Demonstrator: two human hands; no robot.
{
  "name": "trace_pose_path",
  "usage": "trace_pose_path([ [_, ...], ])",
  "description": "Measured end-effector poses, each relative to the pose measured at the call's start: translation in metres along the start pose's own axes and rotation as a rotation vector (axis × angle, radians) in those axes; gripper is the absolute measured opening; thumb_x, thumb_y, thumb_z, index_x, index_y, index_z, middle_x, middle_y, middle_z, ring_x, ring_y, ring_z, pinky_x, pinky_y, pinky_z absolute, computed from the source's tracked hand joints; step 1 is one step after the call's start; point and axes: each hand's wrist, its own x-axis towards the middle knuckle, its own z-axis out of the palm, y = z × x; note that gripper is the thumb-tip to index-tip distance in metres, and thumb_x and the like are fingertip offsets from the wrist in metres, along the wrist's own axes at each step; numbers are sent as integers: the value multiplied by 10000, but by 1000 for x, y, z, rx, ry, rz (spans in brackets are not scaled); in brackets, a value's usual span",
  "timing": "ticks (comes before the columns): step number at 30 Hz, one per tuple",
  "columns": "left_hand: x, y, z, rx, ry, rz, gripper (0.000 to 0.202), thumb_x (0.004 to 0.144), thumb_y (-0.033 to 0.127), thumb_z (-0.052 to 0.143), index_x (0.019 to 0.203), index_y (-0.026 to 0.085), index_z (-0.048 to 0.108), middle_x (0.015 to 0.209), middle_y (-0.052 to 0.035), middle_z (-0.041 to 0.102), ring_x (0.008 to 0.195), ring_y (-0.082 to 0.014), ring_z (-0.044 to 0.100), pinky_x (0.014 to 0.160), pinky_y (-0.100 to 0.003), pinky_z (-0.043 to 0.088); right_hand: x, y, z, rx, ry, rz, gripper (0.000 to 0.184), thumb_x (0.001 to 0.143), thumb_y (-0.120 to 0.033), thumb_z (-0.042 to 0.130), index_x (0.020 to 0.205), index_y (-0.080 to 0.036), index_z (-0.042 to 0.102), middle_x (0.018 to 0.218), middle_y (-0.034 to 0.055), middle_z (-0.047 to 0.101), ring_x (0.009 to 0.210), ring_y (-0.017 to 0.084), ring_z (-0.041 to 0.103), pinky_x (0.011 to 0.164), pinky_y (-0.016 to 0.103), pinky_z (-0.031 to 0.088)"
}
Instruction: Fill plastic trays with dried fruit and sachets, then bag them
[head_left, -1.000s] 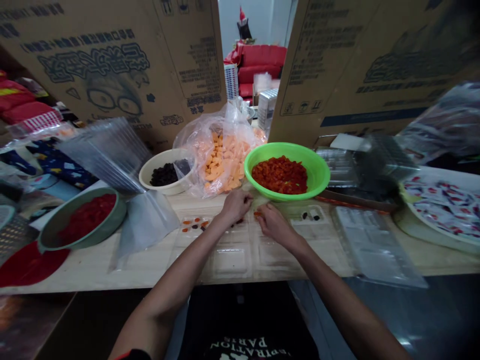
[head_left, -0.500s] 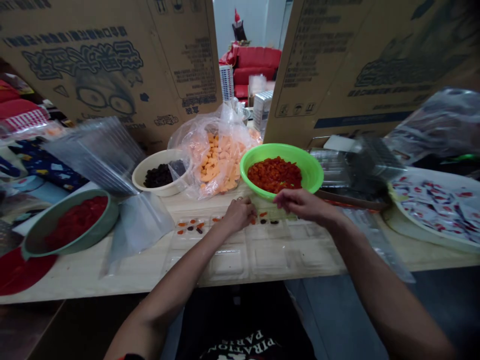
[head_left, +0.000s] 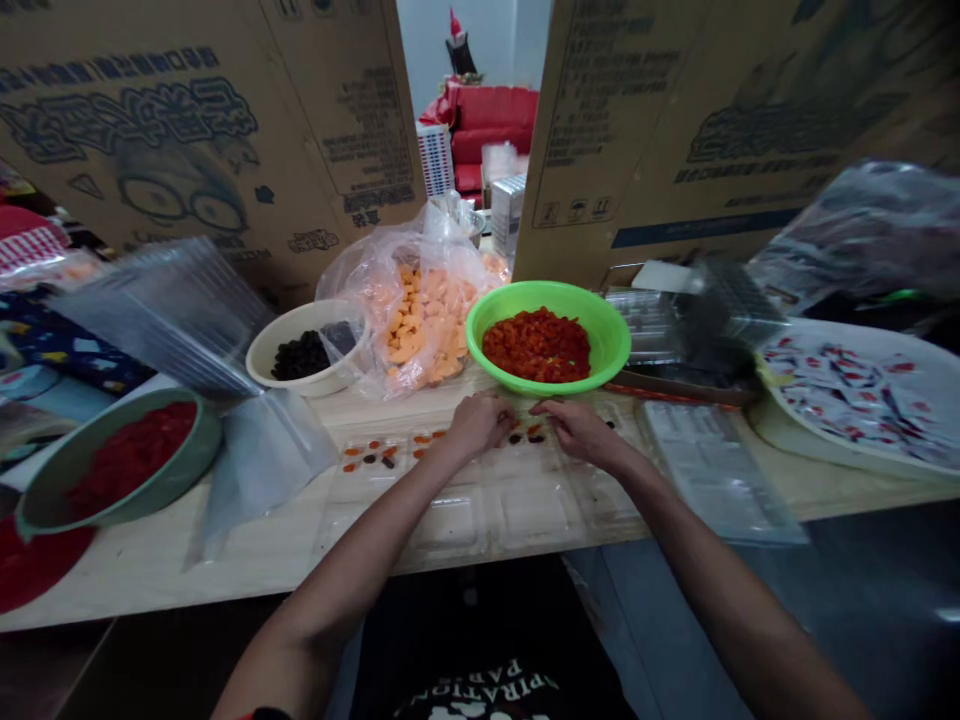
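Left hand (head_left: 480, 425) and right hand (head_left: 576, 430) are set close together, knuckles bent, over the far part of the clear trays (head_left: 541, 515); the left's fingers are curled in, the right's bent with the forefinger reaching toward the left. Whether either pinches anything, I cannot tell. How many trays there are is also unclear.

Two dark pieces (head_left: 535, 439) lie in a compartment between the hands. Left of the left hand, one compartment holds six small pieces (head_left: 369, 459), four orange and two dark; the next one, beside the left wrist, shows at least three orange. One dark bit (head_left: 609, 424) shows just right of the right hand.

Three bowls stand around: a green bowl (head_left: 611, 340) of red-orange pieces just beyond the hands, a cream bowl (head_left: 259, 365) of black pieces beyond and left, and a grey-green bowl (head_left: 206, 440) of red pieces far left. One plastic bag (head_left: 424, 320) of orange chunks lies beyond the left hand; one white tub (head_left: 772, 425) of packets stands well right.
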Motion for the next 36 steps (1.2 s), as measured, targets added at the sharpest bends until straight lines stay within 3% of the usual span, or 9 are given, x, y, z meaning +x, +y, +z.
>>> trace_pose_path([
  [3, 5, 10, 10, 43, -18, 20, 244, 890, 269, 554, 1013, 253, 764, 1030, -69, 717, 980, -235, 670, 843, -318, 513, -7, 4, -8, 12, 18, 131, 319, 846, -90, 437, 984, -148, 719, 913, 90, 749, 821, 188, 671, 792, 295, 502],
  [6, 6, 13, 16, 52, -63, -7, 252, 877, 233, 538, 995, 223, 761, 1007, -90, 728, 972, -245, 680, 840, -327, 518, -11, 1, -9, -44, -36, 236, 346, 832, -72, 430, 1055, -125, 690, 937, 107, 736, 833, 196, 667, 758, 279, 482],
  [10, 5, 9, 18, 26, -89, -2, 255, 846, 198, 554, 1000, 215, 756, 1020, -80, 733, 932, -233, 689, 787, -300, 523, -3, -18, -2, -186, -97, 188, 377, 871, -100, 415, 1186, -125, 621, 930, 117, 729, 815, 211, 665, 710, 279, 432],
  [16, -1, 7, 13, -11, -76, -1, 227, 842, 194, 573, 978, 202, 755, 1015, -65, 729, 917, -211, 686, 785, -270, 522, 10, -35, 2, -256, -103, 189, 279, 873, -136, 434, 1034, -143, 662, 925, 129, 724, 811, 223, 652, 696, 290, 405],
  [22, 4, 22, 12, -4, 35, 67, 242, 901, 294, 575, 1042, 206, 751, 1066, -87, 718, 981, -236, 673, 836, -307, 527, -3, -35, -50, 168, -137, 103, 238, 883, -224, 449, 1006, -167, 644, 710, -11, 610, 614, 126, 512, 582, 227, 376],
  [25, 14, 28, 17, 40, 25, 71, 238, 884, 304, 604, 1021, 194, 764, 1082, -122, 719, 1032, -278, 662, 870, -358, 524, -9, -33, -86, 202, -51, 115, 240, 903, -328, 472, 952, -163, 640, 704, -12, 591, 599, 120, 484, 566, 228, 371],
  [28, 21, 27, 22, 35, -9, 73, 223, 873, 223, 593, 1009, 197, 768, 1003, -111, 744, 1013, -269, 670, 867, -357, 521, -16, -21, -102, 108, -47, 164, 249, 887, -282, 480, 981, -163, 679, 829, 33, 679, 708, 150, 576, 647, 246, 431],
  [33, 21, 21, 24, 17, -41, 153, 207, 885, 191, 587, 985, 211, 766, 1013, -76, 754, 1036, -236, 664, 915, -331, 503, -28, 10, -70, -191, -89, 235, 280, 826, -129, 464, 917, -174, 725, 910, 76, 740, 836, 198, 658, 785, 278, 462],
  [36, 15, 26, 23, 31, 34, 149, 230, 931, 213, 539, 1013, 195, 752, 1043, -95, 735, 1018, -234, 664, 915, -346, 504, -31, 26, -49, -277, -15, 263, 289, 807, -90, 468, 969, -149, 699, 961, 115, 730, 889, 215, 652, 820, 291, 459],
])
